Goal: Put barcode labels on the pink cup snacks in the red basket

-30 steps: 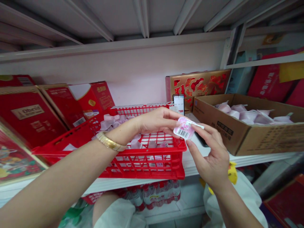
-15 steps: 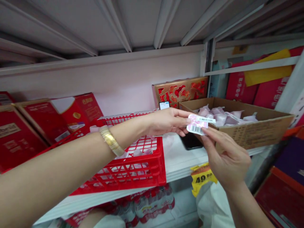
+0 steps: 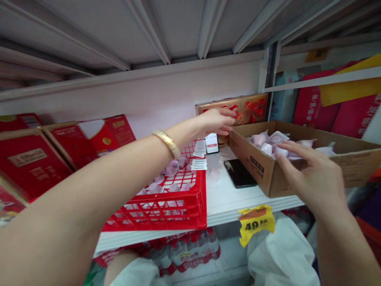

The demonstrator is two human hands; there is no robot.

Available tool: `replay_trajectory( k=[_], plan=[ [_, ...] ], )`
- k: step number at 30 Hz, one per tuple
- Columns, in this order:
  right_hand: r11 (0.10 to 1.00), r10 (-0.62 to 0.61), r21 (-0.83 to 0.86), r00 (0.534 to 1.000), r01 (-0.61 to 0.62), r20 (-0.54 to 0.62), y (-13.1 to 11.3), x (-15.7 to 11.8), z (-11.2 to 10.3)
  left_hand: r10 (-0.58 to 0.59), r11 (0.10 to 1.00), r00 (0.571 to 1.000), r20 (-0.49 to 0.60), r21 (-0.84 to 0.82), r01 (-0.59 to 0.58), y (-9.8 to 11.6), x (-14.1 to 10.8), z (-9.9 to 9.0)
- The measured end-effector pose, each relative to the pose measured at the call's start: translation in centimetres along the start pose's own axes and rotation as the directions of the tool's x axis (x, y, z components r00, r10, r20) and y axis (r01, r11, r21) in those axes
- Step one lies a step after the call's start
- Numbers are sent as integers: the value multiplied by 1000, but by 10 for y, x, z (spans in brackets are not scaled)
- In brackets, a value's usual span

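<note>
My left hand, with a gold bracelet at the wrist, hovers in front of the gold-and-red box, fingers apart and holding nothing. Over the near side of the cardboard box reaches my right hand; its fingertips are at a pink-white cup among several others, thumb and fingers around it. Below my left forearm is the red basket with similar cups. Strips of white labels lie on its right rim.
A lit phone leans upright behind a dark phone lying on the white shelf. Red boxes stand at left. A yellow price tag hangs from the shelf edge; bottles are below.
The labelled cup that both hands held is no longer seen in them. My left hand has opened and risen; my right hand has moved right to the cups in the cardboard box. The view has shifted slightly.
</note>
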State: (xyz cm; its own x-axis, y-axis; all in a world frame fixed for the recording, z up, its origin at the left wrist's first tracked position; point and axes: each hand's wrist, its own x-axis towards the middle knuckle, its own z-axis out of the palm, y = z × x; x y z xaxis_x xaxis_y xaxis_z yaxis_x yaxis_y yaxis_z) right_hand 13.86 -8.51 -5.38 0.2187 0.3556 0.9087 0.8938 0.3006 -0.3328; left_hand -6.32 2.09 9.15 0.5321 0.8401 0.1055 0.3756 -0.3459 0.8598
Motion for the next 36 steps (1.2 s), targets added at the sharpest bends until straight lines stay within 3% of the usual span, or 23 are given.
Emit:
replay_trajectory(
  k=[3, 5, 7, 10, 12, 14, 17, 22, 30, 36],
  plan=[
    [995, -45, 90, 998, 49, -40, -25, -22, -3, -55, 977, 990, -128, 197, 80, -37, -24, -39],
    [988, -47, 141, 996, 57, -76, -42, -30, -3, -127, 910, 982, -143, 377, 172, -62, -40, -60],
    [974, -66, 211, 994, 82, -82, -58, -34, 0, -267, 836, 964, 13, 501, 225, -84, -56, -74],
    [939, -128, 320, 992, 126, -16, -76, -39, 11, -453, 785, 841, 295, 580, 220, -109, -74, -80],
    [923, -150, 364, 988, 125, 41, -84, -44, 20, -509, 754, 776, 372, 628, 193, -120, -81, -76],
    [916, -144, 388, 986, 100, 84, -88, -49, 29, -516, 726, 754, 406, 675, 134, -126, -83, -69],
    [917, -114, 395, 987, 61, 111, -91, -54, 38, -495, 694, 752, 434, 719, 42, -128, -84, -60],
    [910, -95, 413, 987, 32, 132, -95, -57, 43, -477, 699, 742, 471, 715, -5, -128, -90, -51],
    [894, -70, 448, 989, 4, 131, -105, -54, 54, -464, 728, 771, 437, 684, 50, -126, -95, -48],
    [892, -117, 451, 983, 42, 139, -113, -46, 66, -459, 730, 803, 379, 676, 99, -119, -97, -50]
  ],
)
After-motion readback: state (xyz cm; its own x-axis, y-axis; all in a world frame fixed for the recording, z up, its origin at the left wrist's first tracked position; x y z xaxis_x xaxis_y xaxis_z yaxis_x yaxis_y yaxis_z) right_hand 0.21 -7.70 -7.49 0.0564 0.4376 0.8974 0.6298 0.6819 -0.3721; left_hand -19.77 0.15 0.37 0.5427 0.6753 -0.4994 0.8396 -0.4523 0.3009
